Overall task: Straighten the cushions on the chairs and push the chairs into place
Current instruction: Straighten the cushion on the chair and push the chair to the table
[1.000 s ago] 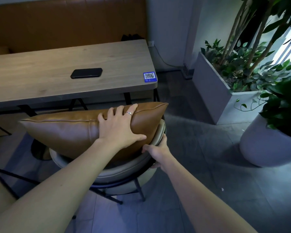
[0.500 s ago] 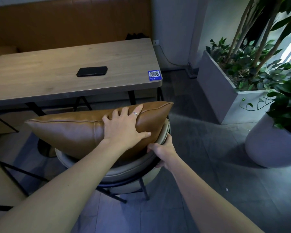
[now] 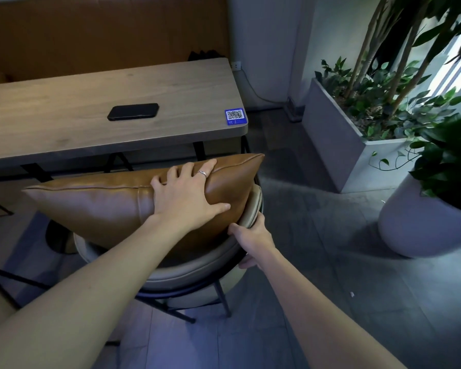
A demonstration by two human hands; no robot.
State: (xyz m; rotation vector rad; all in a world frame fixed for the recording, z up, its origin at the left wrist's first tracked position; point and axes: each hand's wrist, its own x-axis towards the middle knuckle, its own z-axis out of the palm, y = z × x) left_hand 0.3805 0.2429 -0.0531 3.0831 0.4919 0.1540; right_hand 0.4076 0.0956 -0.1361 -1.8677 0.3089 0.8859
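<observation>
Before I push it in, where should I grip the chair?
Grip the chair's curved padded back rim from behind, fingers hooked over its top edge, as the right hand does. The rim faces you, and the cushion covers the seat.

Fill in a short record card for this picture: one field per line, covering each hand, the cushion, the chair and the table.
left hand: spread flat on the cushion, pressing it
right hand: grip closed round the chair's back rim
cushion: tan leather, standing on edge against the chair back
chair: beige padded, dark metal legs, just short of the table
table: wooden, holding a black phone and a blue QR sticker
</observation>
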